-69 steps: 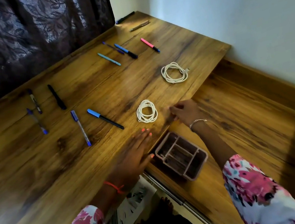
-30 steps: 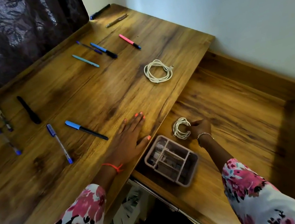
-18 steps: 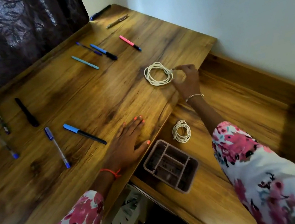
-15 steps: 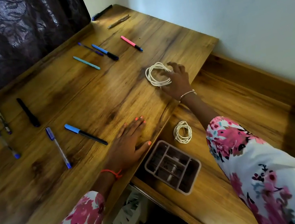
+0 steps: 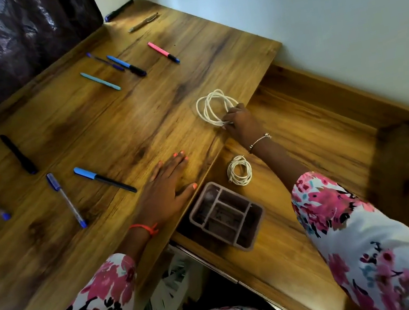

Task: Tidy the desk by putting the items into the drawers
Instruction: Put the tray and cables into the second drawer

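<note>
Cable coil [image 5: 209, 106] at the right edge of the desk [image 5: 112, 133], my right grip [image 5: 243, 126] curled round its near loops. Left grip [image 5: 165, 189] flat on the desk, fingers straight. Second coil [image 5: 239, 171] lies in the open drawer [image 5: 325, 133], just beside the divided tray [image 5: 257, 223].

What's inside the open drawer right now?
One coiled white cable and a brown divided organizer on the drawer floor. Organizer contents too dim to tell; the drawer's part under the desktop is hidden.

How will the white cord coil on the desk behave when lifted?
Probably floppy: the cord coil is loose thin loops, so it may sag or spread below the right hand. Likely light; the hand grips only one edge. Unlikely to roll.
</note>
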A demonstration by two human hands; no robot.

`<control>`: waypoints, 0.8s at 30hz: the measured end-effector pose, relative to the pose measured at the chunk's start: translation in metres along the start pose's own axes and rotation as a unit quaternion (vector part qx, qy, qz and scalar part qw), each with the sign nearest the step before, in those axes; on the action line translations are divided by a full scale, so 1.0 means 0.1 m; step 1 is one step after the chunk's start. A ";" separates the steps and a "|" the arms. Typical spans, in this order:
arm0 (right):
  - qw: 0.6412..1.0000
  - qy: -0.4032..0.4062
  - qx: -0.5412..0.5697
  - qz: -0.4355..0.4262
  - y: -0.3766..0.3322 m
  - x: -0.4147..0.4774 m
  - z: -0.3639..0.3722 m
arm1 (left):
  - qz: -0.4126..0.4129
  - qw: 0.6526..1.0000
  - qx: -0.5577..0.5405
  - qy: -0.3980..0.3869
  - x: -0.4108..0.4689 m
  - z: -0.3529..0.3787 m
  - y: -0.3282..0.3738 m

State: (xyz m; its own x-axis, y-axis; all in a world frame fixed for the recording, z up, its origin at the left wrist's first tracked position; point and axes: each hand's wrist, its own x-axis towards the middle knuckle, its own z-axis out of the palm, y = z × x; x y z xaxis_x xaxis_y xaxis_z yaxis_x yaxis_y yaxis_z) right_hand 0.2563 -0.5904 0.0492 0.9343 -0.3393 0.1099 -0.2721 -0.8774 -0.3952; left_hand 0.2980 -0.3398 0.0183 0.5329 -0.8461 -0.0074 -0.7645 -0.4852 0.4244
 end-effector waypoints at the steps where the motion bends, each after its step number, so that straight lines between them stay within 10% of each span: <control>1: 1.000 0.023 0.012 -0.008 0.01 -0.09 -0.02 | -0.004 1.000 0.002 0.006 0.01 -0.01 -0.02; 9: 0.993 0.116 0.001 0.033 0.30 -1.69 -0.23 | 0.095 0.995 -0.009 0.007 -0.21 0.19 0.54; 24: 0.963 -0.209 -0.026 0.166 0.38 -3.19 0.43 | 0.282 0.955 0.073 -0.063 -0.62 0.80 0.92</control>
State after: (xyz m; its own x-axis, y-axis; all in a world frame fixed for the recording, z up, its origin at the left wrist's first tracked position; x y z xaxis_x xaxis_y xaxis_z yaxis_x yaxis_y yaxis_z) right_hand -0.0429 -0.5013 -0.0399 0.8025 -0.4471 -0.3951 -0.5724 -0.7640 -0.2978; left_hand 0.1653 -0.3495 -0.0143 -0.0186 -0.9972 0.0726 -0.9645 0.0370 0.2615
